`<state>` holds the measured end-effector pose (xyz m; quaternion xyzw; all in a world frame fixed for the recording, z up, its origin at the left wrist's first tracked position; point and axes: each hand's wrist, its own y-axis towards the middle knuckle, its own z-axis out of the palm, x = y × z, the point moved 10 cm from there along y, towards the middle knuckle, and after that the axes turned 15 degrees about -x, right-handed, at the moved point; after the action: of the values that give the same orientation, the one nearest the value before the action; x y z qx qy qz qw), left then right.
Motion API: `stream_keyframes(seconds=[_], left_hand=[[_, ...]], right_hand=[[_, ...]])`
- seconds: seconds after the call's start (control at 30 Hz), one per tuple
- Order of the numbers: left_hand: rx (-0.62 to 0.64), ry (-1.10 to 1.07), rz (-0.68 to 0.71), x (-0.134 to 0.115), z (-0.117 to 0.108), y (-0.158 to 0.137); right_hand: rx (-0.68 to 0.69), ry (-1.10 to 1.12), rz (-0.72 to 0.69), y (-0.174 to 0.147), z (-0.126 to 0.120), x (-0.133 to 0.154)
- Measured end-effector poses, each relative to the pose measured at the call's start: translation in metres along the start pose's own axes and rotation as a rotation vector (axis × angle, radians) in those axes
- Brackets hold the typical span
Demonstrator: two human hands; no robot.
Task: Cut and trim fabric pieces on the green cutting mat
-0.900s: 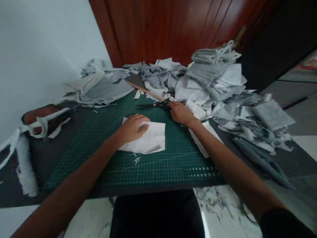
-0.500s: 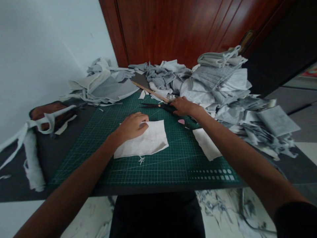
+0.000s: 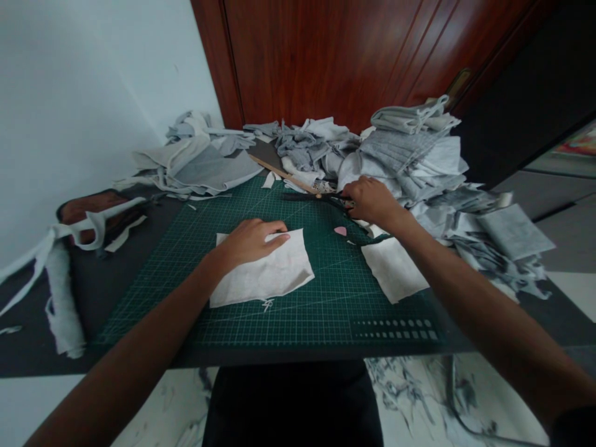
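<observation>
Slightly creased white cloth [image 3: 266,273], slender scissors [image 3: 305,197]

We recognise a cloth-cutting workplace, though whether within a home we cannot tell. A gridded green cutting mat [image 3: 321,316] lies near the worktop's [image 3: 109,285] front edge, with black scissors [image 3: 320,197] over its far part. We note grey and white fabric [image 3: 410,152] heaped along the far and right edges, scraps [image 3: 401,388] on the floor [image 3: 153,410] below the front edge, and a panelled wooden door [image 3: 316,62] behind.

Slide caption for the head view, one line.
Left hand on white cloth, right hand on black scissors, green cutting mat beneath.
</observation>
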<state>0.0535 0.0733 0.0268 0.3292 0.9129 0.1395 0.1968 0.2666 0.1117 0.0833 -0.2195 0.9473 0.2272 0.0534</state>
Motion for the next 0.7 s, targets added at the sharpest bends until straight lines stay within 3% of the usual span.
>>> stream_keyframes(seconds=[0.1,0.23,0.37,0.47,0.6,0.7], left_hand=[[-0.008,-0.033,0.057,-0.004,0.000,0.000],[-0.047,-0.112,0.130,-0.012,0.000,0.001],[-0.078,-0.179,0.127,-0.015,0.000,0.001],[-0.073,-0.226,0.091,-0.013,0.004,0.002],[-0.062,-0.264,0.051,-0.009,0.009,0.002],[-0.051,-0.294,0.027,-0.009,0.009,0.001]], right_hand=[[-0.099,0.283,0.155,-0.031,-0.005,-0.030],[-0.284,0.793,0.303,-0.064,-0.007,-0.045],[-0.493,1.171,0.485,-0.080,-0.011,-0.055],[-0.588,1.408,0.529,-0.081,-0.022,-0.054],[-0.566,1.544,0.489,-0.074,-0.048,-0.046],[-0.410,1.455,0.519,-0.075,-0.048,-0.045]])
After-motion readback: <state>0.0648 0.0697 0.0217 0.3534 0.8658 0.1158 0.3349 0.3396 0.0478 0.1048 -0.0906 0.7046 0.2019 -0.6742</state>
